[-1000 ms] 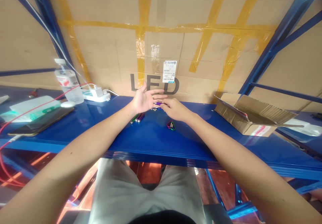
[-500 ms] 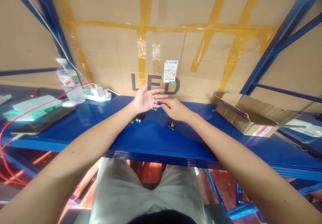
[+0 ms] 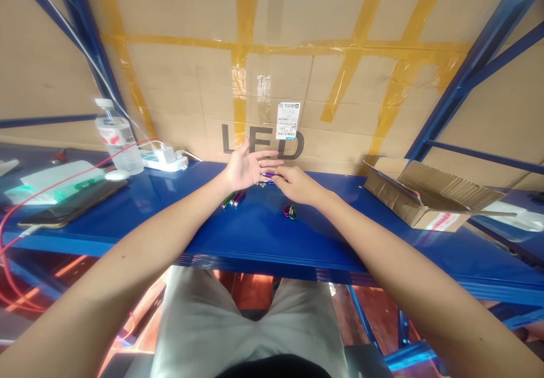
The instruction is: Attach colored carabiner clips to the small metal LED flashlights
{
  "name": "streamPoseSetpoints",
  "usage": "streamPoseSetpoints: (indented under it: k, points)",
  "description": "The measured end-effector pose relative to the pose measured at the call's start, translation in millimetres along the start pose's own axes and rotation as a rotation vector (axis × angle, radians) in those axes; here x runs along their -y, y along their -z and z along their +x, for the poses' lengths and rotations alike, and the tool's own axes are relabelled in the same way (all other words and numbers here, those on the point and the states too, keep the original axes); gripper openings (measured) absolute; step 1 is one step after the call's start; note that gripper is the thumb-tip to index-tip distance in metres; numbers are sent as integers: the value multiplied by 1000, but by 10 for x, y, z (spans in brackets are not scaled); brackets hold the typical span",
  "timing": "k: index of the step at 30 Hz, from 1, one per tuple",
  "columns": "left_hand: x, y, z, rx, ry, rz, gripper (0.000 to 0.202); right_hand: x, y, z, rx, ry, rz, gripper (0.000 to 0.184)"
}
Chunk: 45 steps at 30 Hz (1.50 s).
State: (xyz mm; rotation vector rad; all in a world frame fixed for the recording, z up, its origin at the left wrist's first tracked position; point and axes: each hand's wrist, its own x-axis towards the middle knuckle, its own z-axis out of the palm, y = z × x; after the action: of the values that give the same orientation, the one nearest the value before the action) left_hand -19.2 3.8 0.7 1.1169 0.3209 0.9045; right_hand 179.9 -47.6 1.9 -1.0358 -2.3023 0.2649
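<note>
My right hand pinches a slim purple tube, which looks like a small penlight, pointing left at my other palm. Turned palm up, my left hand has its fingers spread and a ring on one finger. Whether the tube's tip touches that hand I cannot tell. Below the left wrist lie several similar metallic tubes, green and purple among them. Nearer to me on the blue table rest small pink and green carabiners. Small bits beneath the hands are partly hidden.
An open cardboard box stands at the right. To the left are a water bottle, a power strip, a tissue pack and a phone with a red cable. A large cardboard sheet backs the table.
A faint pinkish-violet glow on my left palm has gone. Both hands and the purple tube stay in nearly the same place.
</note>
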Motion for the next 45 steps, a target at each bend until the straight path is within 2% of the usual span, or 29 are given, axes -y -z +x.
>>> streamPoseSetpoints:
  k: [7,21,29,45]
  points:
    - [-3,-12,-10,0,4,7,92,28,10,-18,7,33,33,36]
    - [11,-23,17,2,8,9,94,45,-5,-8,-57,13,-35,31]
    - [7,-38,10,11,31,-12,93,33,-24,-3,-132,5,4,39]
    - [4,-14,14,19,30,-21,94,30,16,-13,-134,-43,15,49]
